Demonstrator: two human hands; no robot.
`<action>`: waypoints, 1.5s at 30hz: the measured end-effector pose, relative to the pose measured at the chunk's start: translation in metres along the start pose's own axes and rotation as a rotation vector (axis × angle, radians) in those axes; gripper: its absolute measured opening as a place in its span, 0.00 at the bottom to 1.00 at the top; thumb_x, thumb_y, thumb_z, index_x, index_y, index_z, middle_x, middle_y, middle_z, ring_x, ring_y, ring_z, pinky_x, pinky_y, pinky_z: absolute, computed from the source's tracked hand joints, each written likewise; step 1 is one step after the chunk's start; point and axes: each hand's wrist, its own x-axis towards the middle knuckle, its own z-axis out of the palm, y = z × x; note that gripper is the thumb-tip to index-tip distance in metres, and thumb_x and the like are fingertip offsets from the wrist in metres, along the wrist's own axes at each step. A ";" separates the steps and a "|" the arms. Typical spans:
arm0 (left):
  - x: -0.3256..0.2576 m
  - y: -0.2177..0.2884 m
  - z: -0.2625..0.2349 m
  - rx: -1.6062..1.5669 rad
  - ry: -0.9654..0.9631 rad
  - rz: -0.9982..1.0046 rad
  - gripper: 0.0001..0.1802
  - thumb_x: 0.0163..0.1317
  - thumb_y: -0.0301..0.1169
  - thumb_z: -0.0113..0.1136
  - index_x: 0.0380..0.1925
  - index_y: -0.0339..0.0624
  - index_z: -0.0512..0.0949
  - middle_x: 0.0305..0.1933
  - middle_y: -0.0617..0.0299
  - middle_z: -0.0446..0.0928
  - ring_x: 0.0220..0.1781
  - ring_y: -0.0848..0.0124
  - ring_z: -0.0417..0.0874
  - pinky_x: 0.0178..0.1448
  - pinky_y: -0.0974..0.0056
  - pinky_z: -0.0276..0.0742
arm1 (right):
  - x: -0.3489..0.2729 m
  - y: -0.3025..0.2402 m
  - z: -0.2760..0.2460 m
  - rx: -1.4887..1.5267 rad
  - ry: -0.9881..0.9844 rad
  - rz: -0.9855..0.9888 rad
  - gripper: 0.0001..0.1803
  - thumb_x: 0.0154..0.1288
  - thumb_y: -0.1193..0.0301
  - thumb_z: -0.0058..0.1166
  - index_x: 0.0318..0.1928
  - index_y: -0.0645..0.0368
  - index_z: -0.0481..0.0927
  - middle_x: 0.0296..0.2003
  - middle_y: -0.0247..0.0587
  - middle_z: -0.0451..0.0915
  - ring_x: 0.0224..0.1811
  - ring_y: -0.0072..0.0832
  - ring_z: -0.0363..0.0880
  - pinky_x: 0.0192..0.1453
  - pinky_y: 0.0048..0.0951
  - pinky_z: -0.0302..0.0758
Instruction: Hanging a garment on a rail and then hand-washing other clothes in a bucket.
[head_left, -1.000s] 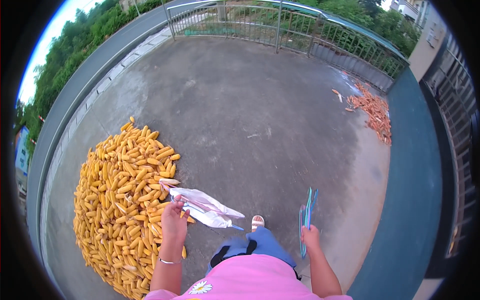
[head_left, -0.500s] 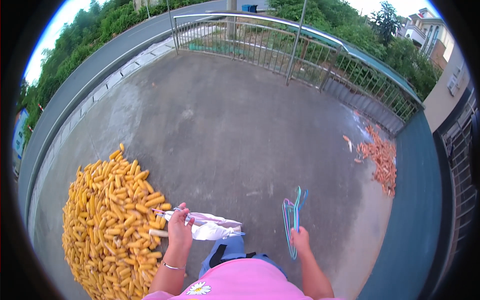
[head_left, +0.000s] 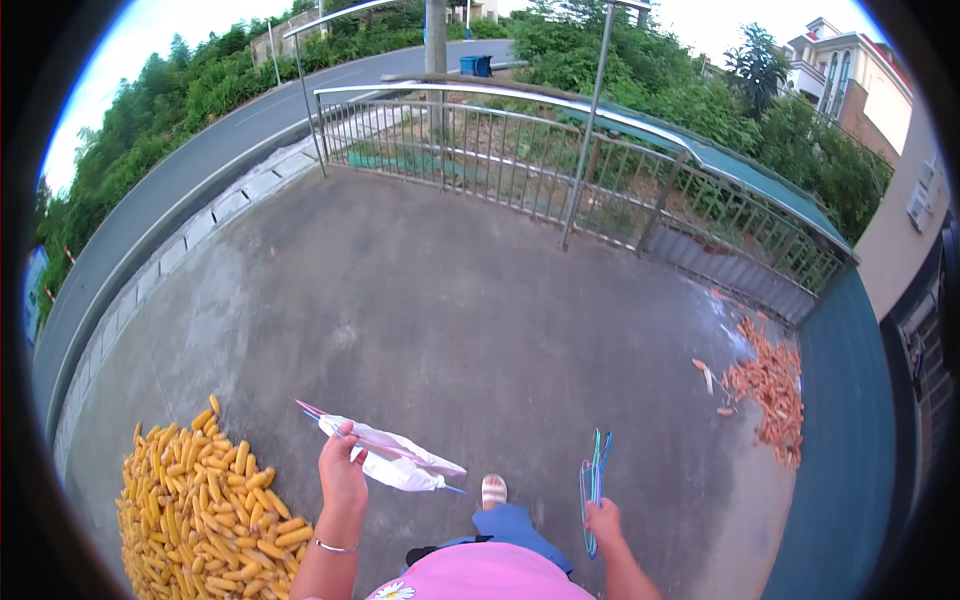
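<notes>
My left hand [head_left: 342, 476] grips a white cloth [head_left: 396, 462] draped on a pink hanger, held out in front of me above the concrete. My right hand [head_left: 604, 522] holds a bunch of thin wire hangers [head_left: 593, 478], blue, green and pink, hanging at my side. A pile of yellow corn cobs [head_left: 205, 510] lies on the ground just left of my left hand. My foot in a light sandal [head_left: 493, 490] shows between the two hands.
A metal railing [head_left: 560, 160] bounds the far side of the concrete terrace [head_left: 450, 300]. A smaller heap of reddish cobs [head_left: 770, 385] lies at the right by a dark green strip [head_left: 840, 440]. A road and trees lie beyond.
I have walked forward: the corn pile has slid down and to the left, and the railing now looks much closer. Both hands keep their hold.
</notes>
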 end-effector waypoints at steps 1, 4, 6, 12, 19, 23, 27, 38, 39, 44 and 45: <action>0.023 0.000 0.013 -0.001 -0.001 0.012 0.16 0.53 0.28 0.49 0.44 0.41 0.72 0.45 0.67 0.70 0.45 0.76 0.67 0.48 0.66 0.60 | 0.027 -0.025 0.011 0.005 -0.007 -0.008 0.08 0.59 0.70 0.48 0.25 0.60 0.69 0.15 0.32 0.68 0.12 0.20 0.66 0.15 0.26 0.62; 0.081 0.008 0.060 -0.034 -0.029 -0.104 0.14 0.54 0.30 0.48 0.41 0.42 0.72 0.38 0.68 0.70 0.42 0.76 0.68 0.48 0.66 0.59 | 0.103 -0.104 0.041 0.028 -0.050 -0.038 0.08 0.60 0.70 0.48 0.26 0.60 0.69 0.16 0.32 0.68 0.13 0.20 0.66 0.15 0.25 0.62; 0.121 0.014 0.093 -0.059 -0.037 -0.096 0.14 0.54 0.30 0.47 0.41 0.42 0.72 0.37 0.68 0.70 0.42 0.77 0.68 0.48 0.66 0.59 | 0.158 -0.156 0.067 0.092 -0.133 -0.062 0.08 0.60 0.70 0.48 0.26 0.60 0.69 0.16 0.32 0.68 0.14 0.20 0.66 0.17 0.24 0.63; 0.251 0.005 0.171 -0.107 -0.046 -0.143 0.15 0.55 0.32 0.46 0.42 0.41 0.71 0.31 0.68 0.71 0.39 0.76 0.70 0.47 0.65 0.62 | 0.297 -0.295 0.137 0.000 -0.246 -0.135 0.07 0.60 0.72 0.49 0.27 0.61 0.69 0.16 0.33 0.69 0.13 0.19 0.67 0.16 0.23 0.64; 0.417 0.007 0.276 -0.070 -0.129 -0.256 0.15 0.54 0.30 0.46 0.41 0.39 0.71 0.31 0.66 0.72 0.37 0.74 0.71 0.42 0.64 0.66 | 0.416 -0.388 0.209 0.079 -0.333 -0.132 0.08 0.60 0.71 0.49 0.25 0.60 0.70 0.15 0.32 0.70 0.13 0.19 0.66 0.17 0.23 0.63; 0.502 0.016 0.333 -0.022 -0.147 -0.214 0.14 0.54 0.32 0.47 0.40 0.41 0.72 0.32 0.67 0.72 0.40 0.75 0.70 0.47 0.63 0.64 | 0.474 -0.437 0.234 -0.009 -0.298 -0.121 0.08 0.60 0.71 0.49 0.25 0.59 0.70 0.15 0.32 0.70 0.13 0.19 0.67 0.17 0.23 0.63; 0.588 0.025 0.388 0.022 -0.204 -0.151 0.13 0.54 0.32 0.47 0.39 0.42 0.73 0.33 0.68 0.72 0.40 0.76 0.70 0.48 0.64 0.61 | 0.538 -0.487 0.264 0.035 -0.246 -0.095 0.08 0.60 0.70 0.49 0.25 0.59 0.70 0.15 0.32 0.70 0.13 0.19 0.67 0.17 0.23 0.63; 0.843 0.075 0.534 0.174 -0.229 0.139 0.10 0.63 0.32 0.44 0.26 0.42 0.72 0.29 0.68 0.71 0.33 0.78 0.71 0.40 0.70 0.65 | 0.779 -0.669 0.338 0.020 -0.260 -0.164 0.08 0.61 0.71 0.48 0.27 0.61 0.69 0.15 0.33 0.69 0.13 0.20 0.67 0.16 0.24 0.64; 0.860 0.083 0.544 0.201 -0.218 0.164 0.10 0.64 0.32 0.43 0.27 0.42 0.72 0.27 0.69 0.70 0.32 0.78 0.70 0.40 0.71 0.65 | 0.795 -0.690 0.345 0.028 -0.273 -0.183 0.08 0.61 0.71 0.48 0.27 0.61 0.69 0.16 0.33 0.69 0.13 0.20 0.67 0.16 0.24 0.64; 0.941 0.112 0.588 0.253 -0.248 0.182 0.10 0.65 0.31 0.44 0.26 0.42 0.70 0.27 0.68 0.69 0.31 0.78 0.70 0.41 0.71 0.67 | 0.872 -0.788 0.374 0.060 -0.292 -0.213 0.09 0.61 0.71 0.48 0.25 0.60 0.68 0.15 0.32 0.68 0.12 0.19 0.65 0.15 0.22 0.62; 0.962 0.115 0.597 0.255 -0.247 0.185 0.10 0.65 0.31 0.44 0.26 0.42 0.70 0.27 0.68 0.69 0.31 0.78 0.70 0.41 0.71 0.67 | 0.890 -0.804 0.380 0.077 -0.282 -0.230 0.09 0.61 0.71 0.48 0.25 0.59 0.68 0.15 0.32 0.68 0.12 0.19 0.65 0.14 0.22 0.61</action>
